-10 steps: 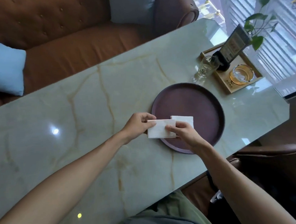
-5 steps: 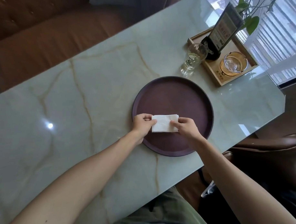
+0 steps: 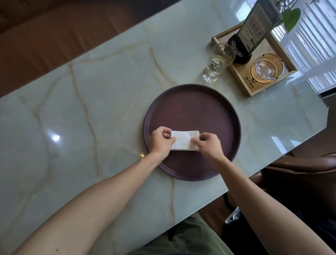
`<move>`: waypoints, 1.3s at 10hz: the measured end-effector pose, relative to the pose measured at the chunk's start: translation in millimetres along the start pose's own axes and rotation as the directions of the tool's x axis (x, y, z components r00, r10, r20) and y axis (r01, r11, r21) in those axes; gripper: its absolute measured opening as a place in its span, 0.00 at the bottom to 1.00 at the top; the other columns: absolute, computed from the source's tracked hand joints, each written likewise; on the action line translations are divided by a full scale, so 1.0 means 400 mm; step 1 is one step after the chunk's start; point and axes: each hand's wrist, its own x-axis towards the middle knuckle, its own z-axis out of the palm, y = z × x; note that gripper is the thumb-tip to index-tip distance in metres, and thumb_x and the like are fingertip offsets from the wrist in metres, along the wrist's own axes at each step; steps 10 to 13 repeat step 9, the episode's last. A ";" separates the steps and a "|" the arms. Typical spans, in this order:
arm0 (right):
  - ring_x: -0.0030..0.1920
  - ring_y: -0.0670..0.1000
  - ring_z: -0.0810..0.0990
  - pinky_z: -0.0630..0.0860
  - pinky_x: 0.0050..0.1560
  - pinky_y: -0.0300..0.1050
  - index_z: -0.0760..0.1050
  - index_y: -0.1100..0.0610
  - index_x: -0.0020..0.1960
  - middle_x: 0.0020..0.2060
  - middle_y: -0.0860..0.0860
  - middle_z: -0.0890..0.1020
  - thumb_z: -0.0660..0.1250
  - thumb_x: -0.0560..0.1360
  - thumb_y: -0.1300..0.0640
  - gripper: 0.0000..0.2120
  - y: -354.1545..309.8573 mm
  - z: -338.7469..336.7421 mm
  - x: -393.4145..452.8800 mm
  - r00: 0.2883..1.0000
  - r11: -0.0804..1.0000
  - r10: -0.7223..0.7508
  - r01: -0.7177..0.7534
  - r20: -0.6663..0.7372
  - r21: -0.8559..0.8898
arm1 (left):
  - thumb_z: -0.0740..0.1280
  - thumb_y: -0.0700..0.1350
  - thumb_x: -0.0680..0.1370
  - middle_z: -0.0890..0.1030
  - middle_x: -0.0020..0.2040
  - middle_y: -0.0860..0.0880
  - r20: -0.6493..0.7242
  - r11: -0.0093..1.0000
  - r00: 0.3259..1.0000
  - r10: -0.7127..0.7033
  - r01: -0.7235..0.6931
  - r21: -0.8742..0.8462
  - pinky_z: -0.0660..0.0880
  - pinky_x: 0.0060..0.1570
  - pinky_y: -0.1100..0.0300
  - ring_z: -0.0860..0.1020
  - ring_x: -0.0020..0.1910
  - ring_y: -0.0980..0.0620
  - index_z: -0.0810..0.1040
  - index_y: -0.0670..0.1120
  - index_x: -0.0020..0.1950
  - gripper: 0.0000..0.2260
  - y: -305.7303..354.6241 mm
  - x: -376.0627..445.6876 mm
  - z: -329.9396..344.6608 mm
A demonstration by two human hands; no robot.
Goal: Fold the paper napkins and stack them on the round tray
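Note:
A dark purple round tray lies on the marble table. On its near-left part sits a white stack of folded napkins, layered edges showing at its far right corner. My left hand pinches the stack's left end. My right hand pinches its right end, fingers curled over the top. Whether the stack rests flat on the tray or hovers just above it cannot be told.
A drinking glass stands just beyond the tray. To its right a wooden tray holds a menu stand and a glass ashtray. A brown sofa runs along the table's far side; the table edge lies at right.
Both hands carried the folded napkin from the tray's near-left rim inward and set it over the napkin lying there. The view has also shifted left and closer.

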 end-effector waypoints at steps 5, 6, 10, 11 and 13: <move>0.42 0.50 0.81 0.74 0.39 0.46 0.77 0.53 0.43 0.40 0.47 0.82 0.70 0.72 0.47 0.09 0.008 0.005 0.010 0.991 0.987 0.083 -0.096 -0.101 -0.127 | 0.79 0.45 0.71 0.81 0.37 0.52 -0.037 0.996 0.999 -0.035 0.038 0.075 0.72 0.37 0.62 0.78 0.35 0.54 0.80 0.46 0.44 0.09 -0.037 0.013 0.008; 0.43 0.52 0.81 0.76 0.43 0.48 0.77 0.53 0.44 0.41 0.47 0.82 0.70 0.72 0.47 0.10 0.004 0.007 0.009 0.990 0.984 0.089 -0.104 -0.107 -0.145 | 0.78 0.45 0.71 0.80 0.35 0.53 -0.031 0.995 0.999 -0.027 0.030 0.100 0.73 0.38 0.61 0.78 0.34 0.54 0.79 0.46 0.43 0.09 -0.038 0.014 0.006; 0.44 0.57 0.80 0.73 0.43 0.47 0.74 0.54 0.46 0.43 0.50 0.81 0.64 0.73 0.52 0.06 -0.019 -0.027 -0.014 0.981 0.946 0.030 -0.090 -0.190 -0.313 | 0.76 0.43 0.74 0.80 0.35 0.51 0.049 0.990 0.999 0.004 -0.011 0.141 0.75 0.42 0.60 0.80 0.39 0.49 0.80 0.45 0.45 0.06 -0.030 0.021 -0.051; 0.44 0.57 0.80 0.73 0.43 0.47 0.74 0.54 0.46 0.43 0.50 0.81 0.64 0.73 0.52 0.06 -0.019 -0.027 -0.014 0.981 0.946 0.030 -0.090 -0.190 -0.313 | 0.76 0.43 0.74 0.80 0.35 0.51 0.049 0.990 0.999 0.004 -0.011 0.141 0.75 0.42 0.60 0.80 0.39 0.49 0.80 0.45 0.45 0.06 -0.030 0.021 -0.051; 0.44 0.57 0.80 0.73 0.43 0.47 0.74 0.54 0.46 0.43 0.50 0.81 0.64 0.73 0.52 0.06 -0.019 -0.027 -0.014 0.981 0.946 0.030 -0.090 -0.190 -0.313 | 0.76 0.43 0.74 0.80 0.35 0.51 0.049 0.990 0.999 0.004 -0.011 0.141 0.75 0.42 0.60 0.80 0.39 0.49 0.80 0.45 0.45 0.06 -0.030 0.021 -0.051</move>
